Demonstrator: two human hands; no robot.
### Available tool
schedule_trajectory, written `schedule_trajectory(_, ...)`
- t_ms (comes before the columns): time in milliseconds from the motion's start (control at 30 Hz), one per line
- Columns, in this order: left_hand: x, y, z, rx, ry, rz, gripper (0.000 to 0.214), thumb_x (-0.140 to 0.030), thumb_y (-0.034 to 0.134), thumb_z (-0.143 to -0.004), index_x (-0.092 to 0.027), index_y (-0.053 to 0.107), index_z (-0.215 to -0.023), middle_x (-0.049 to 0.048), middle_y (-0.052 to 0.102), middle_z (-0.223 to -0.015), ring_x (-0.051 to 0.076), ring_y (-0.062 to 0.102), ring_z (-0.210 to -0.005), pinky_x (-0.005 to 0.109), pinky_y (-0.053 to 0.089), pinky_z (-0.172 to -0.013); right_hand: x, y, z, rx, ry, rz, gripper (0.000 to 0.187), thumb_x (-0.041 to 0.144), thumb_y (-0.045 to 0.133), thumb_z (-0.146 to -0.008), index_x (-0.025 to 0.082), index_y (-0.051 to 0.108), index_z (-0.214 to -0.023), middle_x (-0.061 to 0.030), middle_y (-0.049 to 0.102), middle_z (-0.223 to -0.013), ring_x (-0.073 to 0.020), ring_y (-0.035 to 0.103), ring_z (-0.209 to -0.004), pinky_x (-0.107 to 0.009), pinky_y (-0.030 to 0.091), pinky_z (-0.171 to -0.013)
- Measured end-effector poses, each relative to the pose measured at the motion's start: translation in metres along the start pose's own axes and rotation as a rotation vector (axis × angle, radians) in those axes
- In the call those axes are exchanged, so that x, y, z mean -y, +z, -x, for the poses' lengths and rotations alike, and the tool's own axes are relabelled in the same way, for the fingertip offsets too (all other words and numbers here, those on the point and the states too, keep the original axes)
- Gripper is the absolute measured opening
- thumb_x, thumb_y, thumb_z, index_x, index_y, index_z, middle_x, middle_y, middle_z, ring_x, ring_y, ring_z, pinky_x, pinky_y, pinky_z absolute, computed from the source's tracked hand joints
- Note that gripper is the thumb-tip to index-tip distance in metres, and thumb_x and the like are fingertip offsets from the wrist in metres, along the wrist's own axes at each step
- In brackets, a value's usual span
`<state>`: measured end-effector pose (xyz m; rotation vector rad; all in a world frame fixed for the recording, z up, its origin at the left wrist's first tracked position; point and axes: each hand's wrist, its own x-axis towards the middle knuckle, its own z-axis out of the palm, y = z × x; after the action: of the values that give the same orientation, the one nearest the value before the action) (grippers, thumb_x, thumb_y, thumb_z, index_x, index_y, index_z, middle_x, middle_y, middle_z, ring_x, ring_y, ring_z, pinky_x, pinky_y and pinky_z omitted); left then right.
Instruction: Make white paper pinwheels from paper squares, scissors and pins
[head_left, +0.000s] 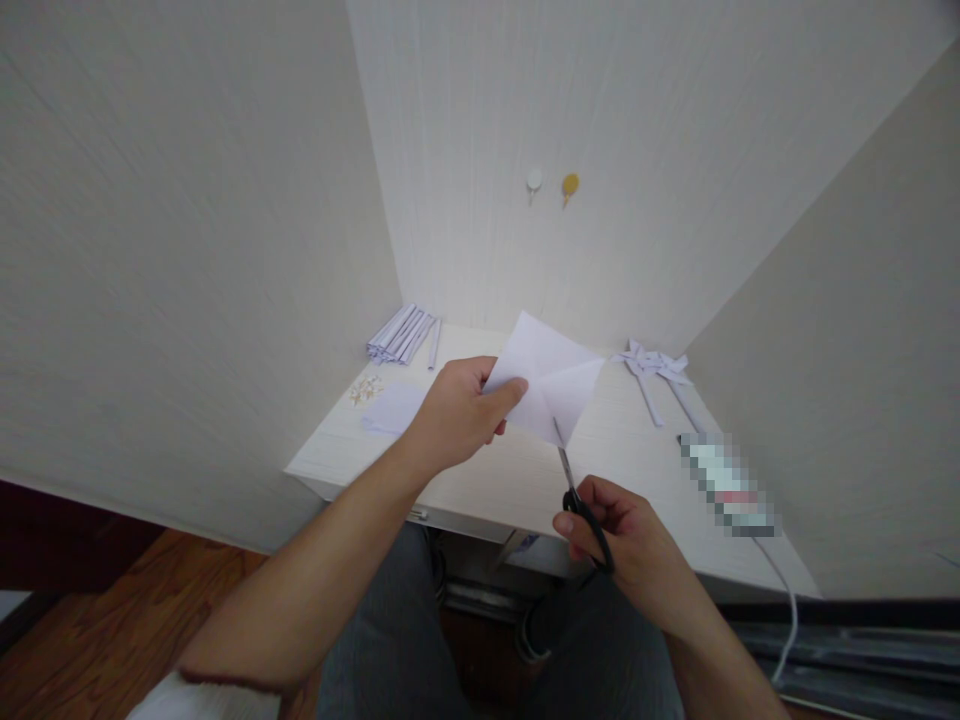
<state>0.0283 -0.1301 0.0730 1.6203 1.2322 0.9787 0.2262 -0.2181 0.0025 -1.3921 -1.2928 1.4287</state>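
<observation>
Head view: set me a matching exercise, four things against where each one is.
Things:
1 sheet of paper
2 scissors
3 rolled paper sticks
4 paper pinwheels

Places:
A far left corner of the table
B in the right hand
C far right part of the table
D in the left hand

Pairs: 1-D, 2-B, 3-A, 4-C

There are one folded paper square (551, 385), one pair of scissors (577, 495), two wall hooks (534, 180), two paper pinwheels (652, 365) and one pile of paper rolls (401, 335).
</observation>
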Motion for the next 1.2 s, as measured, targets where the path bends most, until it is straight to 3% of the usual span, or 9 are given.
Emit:
schedule_trajectory(233, -0.0019, 0.0012, 0.0019, 0.053, -0.015, -0.001, 0.022, -0.030, 0.058, -0.087, -0.017, 0.056, -0.070, -0.0042, 0.054, -0.048, 0.008, 0.047, -0.037, 0.019, 0.035, -0.036, -0.0008, 0.0000, -0.0017, 0.019, -0.010, 0.005, 0.048, 0.056, 0.082, -0.069, 0.021, 0.051, -0.068, 0.0042, 0.055, -0.055, -0.0097, 0.041, -0.053, -0.025, 0.028, -0.051)
schedule_trajectory(533, -0.0007, 0.0030, 0.0025, 0.101, -0.036, -0.030, 0.021, -0.030, 0.057, -0.088, -0.017, 0.058, -0.071, -0.0041, 0.055, -0.048, 0.009, 0.048, -0.037, 0.018, 0.035, -0.035, 0.0061, 0.0017, -0.0019, 0.023, 0.022, -0.018, 0.053, 0.057, 0.087, -0.060, 0.021, 0.049, -0.066, 0.0053, 0.051, -0.055, -0.0094, 0.039, -0.053, -0.025, 0.027, -0.051)
schedule_trajectory(1200, 0.0028, 0.0049, 0.0017, 0.101, -0.042, -0.030, 0.020, -0.029, 0.057, -0.087, -0.017, 0.058, -0.072, -0.0045, 0.054, -0.048, 0.008, 0.048, -0.037, 0.018, 0.035, -0.036, 0.0005, 0.0012, -0.0030, -0.001, 0.012, 0.040, 0.050, 0.060, 0.082, -0.066, 0.022, 0.050, -0.065, 0.0039, 0.054, -0.051, -0.0111, 0.043, -0.050, -0.026, 0.029, -0.051)
